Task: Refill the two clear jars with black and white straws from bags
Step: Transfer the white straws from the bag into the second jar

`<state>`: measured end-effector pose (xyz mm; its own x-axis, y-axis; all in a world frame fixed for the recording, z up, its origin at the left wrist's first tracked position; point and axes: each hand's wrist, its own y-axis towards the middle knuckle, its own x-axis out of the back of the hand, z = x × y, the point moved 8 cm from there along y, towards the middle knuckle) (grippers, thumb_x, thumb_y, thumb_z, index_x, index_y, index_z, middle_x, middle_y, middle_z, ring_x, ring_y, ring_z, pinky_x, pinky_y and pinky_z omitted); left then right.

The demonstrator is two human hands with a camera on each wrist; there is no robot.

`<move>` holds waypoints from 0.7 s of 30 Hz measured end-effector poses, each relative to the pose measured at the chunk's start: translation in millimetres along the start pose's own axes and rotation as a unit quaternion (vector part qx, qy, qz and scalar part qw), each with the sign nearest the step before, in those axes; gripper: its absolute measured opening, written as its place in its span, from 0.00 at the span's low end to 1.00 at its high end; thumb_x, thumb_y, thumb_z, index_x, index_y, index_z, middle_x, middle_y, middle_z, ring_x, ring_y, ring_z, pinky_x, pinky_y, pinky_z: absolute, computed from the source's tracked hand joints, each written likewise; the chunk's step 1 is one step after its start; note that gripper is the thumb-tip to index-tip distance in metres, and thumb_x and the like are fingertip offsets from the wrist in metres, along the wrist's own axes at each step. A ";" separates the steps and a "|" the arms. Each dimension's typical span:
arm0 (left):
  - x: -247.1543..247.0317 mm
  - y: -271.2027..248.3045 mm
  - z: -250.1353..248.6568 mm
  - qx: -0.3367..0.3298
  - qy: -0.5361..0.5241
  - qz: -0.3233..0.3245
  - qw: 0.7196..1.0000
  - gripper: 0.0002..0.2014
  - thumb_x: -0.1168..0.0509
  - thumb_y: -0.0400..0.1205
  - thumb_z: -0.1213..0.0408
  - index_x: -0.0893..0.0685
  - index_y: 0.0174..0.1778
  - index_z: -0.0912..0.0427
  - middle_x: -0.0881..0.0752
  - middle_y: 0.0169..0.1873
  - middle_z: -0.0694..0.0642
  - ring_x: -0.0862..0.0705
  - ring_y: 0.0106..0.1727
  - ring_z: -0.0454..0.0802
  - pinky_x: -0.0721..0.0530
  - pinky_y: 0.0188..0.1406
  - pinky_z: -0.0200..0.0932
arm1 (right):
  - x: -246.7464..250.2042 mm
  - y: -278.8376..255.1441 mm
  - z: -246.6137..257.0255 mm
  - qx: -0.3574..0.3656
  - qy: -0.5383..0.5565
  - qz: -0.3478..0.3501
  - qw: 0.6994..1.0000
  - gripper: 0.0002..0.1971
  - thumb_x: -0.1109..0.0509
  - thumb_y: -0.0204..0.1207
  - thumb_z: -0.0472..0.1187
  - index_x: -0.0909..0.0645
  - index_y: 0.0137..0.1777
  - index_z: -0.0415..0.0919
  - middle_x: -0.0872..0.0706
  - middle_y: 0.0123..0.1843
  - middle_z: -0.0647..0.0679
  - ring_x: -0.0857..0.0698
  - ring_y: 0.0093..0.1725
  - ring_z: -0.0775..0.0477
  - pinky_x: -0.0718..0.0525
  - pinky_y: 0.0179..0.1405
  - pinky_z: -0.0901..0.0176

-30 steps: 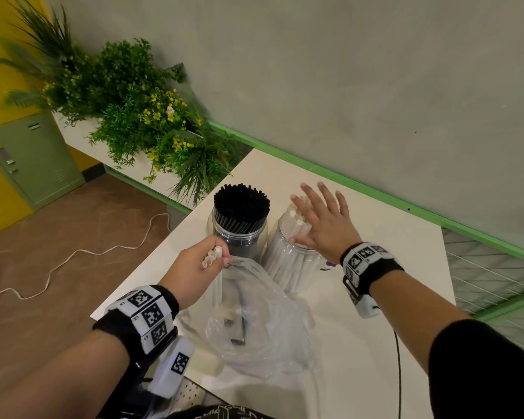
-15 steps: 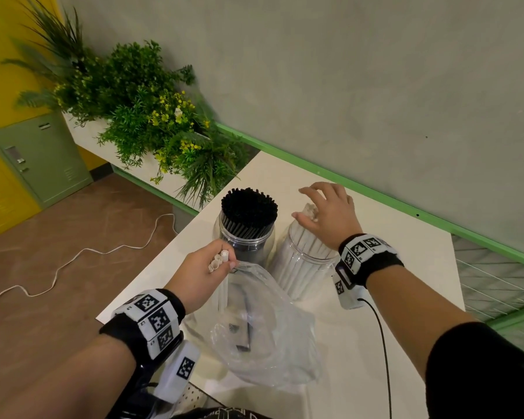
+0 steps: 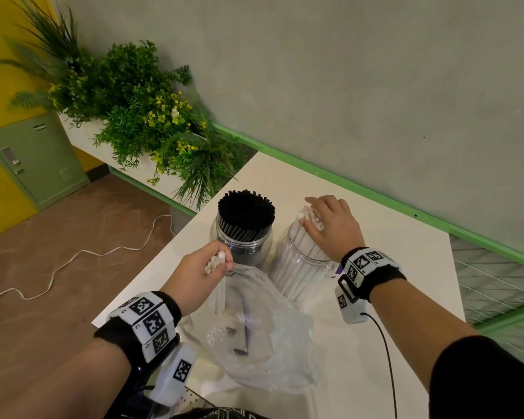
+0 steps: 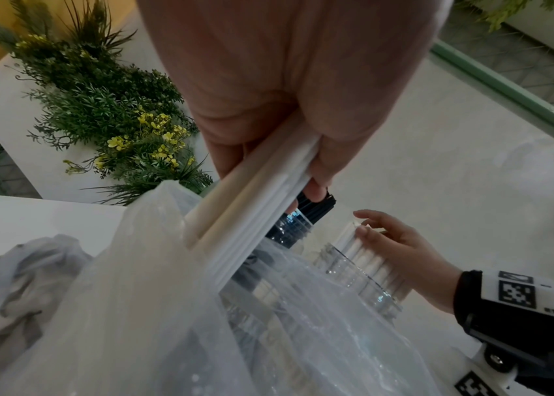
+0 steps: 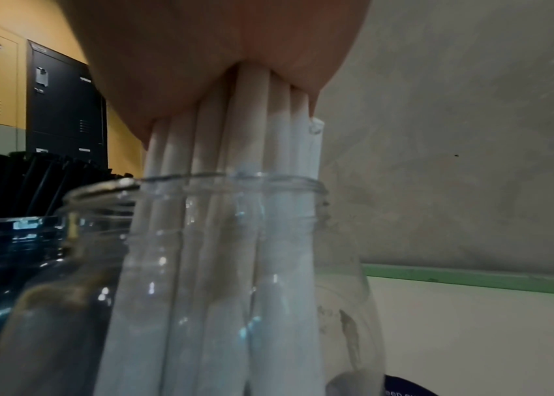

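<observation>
White straws (image 3: 217, 260) gripped in left hand (image 3: 194, 275) over bag (image 3: 263, 334); right hand (image 3: 333, 225) flat (fingers relaxed) atop straws in jar (image 3: 300, 267).

Two clear jars (image 3: 244, 237) (image 3: 303, 267), one plastic bag (image 3: 263, 343), two hands (image 3: 194, 276) (image 3: 333, 225), one planter (image 3: 139, 116)

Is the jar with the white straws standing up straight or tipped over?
Tipped. The jar leans toward the wall while the right hand rests on its white straws. The black-straw jar beside it stands upright.
</observation>
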<state>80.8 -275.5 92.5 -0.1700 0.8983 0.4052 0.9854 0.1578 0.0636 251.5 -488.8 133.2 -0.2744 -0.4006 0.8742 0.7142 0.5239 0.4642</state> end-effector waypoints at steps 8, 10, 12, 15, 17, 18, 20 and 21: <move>0.4 1.5 -1.7 -0.005 0.019 -0.002 1.000 0.06 0.34 0.81 0.65 0.19 0.40 0.49 0.13 0.38 0.49 0.20 0.37 0.40 0.27 0.35 0.26 | 2.1 1.1 5.3 -0.054 -0.008 0.084 0.995 0.39 0.39 0.76 0.63 0.47 0.83 0.50 0.34 0.81 0.45 0.37 0.79 0.40 0.37 0.78 0.40; 0.4 1.7 -2.0 -0.008 0.035 0.009 0.999 0.05 0.34 0.81 0.62 0.19 0.41 0.48 0.13 0.38 0.48 0.19 0.38 0.40 0.26 0.36 0.27 | 30.1 -2.8 32.3 -0.046 0.089 0.014 0.995 0.39 0.37 0.77 0.60 0.47 0.84 0.48 0.36 0.81 0.45 0.39 0.80 0.44 0.42 0.80 0.45; 2.6 2.1 1.7 -0.007 0.055 0.019 0.998 0.02 0.34 0.81 0.58 0.19 0.44 0.46 0.12 0.40 0.47 0.17 0.41 0.42 0.23 0.39 0.33 | 47.6 -14.6 69.5 -0.029 0.207 -0.001 0.978 0.36 0.34 0.79 0.54 0.44 0.82 0.47 0.33 0.79 0.46 0.36 0.78 0.48 0.40 0.78 0.54; 8.7 2.7 5.9 -0.006 0.072 0.029 0.997 0.04 0.34 0.79 0.51 0.19 0.47 0.44 0.12 0.42 0.46 0.16 0.44 0.43 0.21 0.42 0.38 | 25.3 -43.3 119.4 -0.027 0.309 0.126 0.942 0.36 0.32 0.79 0.53 0.44 0.82 0.51 0.34 0.78 0.50 0.35 0.77 0.54 0.38 0.77 0.56; 9.5 1.8 7.5 0.001 0.061 0.044 0.997 0.05 0.34 0.79 0.51 0.18 0.48 0.45 0.12 0.44 0.47 0.16 0.47 0.45 0.20 0.48 0.42 | -8.3 -65.4 138.1 -0.035 0.350 0.201 0.914 0.38 0.29 0.77 0.53 0.46 0.83 0.53 0.35 0.78 0.51 0.36 0.77 0.55 0.36 0.79 0.53; 9.0 0.8 7.4 0.008 0.043 0.050 0.998 0.04 0.33 0.80 0.53 0.18 0.48 0.46 0.12 0.46 0.48 0.16 0.48 0.46 0.21 0.50 0.43 | -24.4 -74.4 142.7 -0.046 0.362 0.223 0.904 0.40 0.28 0.75 0.55 0.45 0.83 0.53 0.35 0.78 0.51 0.35 0.77 0.55 0.35 0.79 0.50; 7.4 -2.0 7.6 0.022 0.000 0.052 0.998 0.01 0.32 0.81 0.58 0.17 0.47 0.49 0.12 0.46 0.50 0.16 0.50 0.46 0.22 0.52 0.42 | -51.6 -87.8 146.2 -0.079 0.372 0.250 0.891 0.44 0.28 0.69 0.60 0.44 0.83 0.52 0.34 0.78 0.51 0.35 0.78 0.52 0.33 0.78 0.45; 6.5 -3.0 6.2 0.023 -0.016 0.049 0.998 0.01 0.32 0.81 0.59 0.17 0.47 0.50 0.12 0.46 0.51 0.16 0.49 0.46 0.22 0.51 0.40 | -59.8 -91.5 147.2 -0.095 0.375 0.260 0.884 0.45 0.26 0.67 0.61 0.42 0.82 0.52 0.34 0.77 0.51 0.35 0.77 0.51 0.33 0.78 0.45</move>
<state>76.7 -267.6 89.3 -0.0743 0.9230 0.3777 0.9961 0.0871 -0.0171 107.8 -402.1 59.3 0.5776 -0.5660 0.5882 0.7331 0.6767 -0.0687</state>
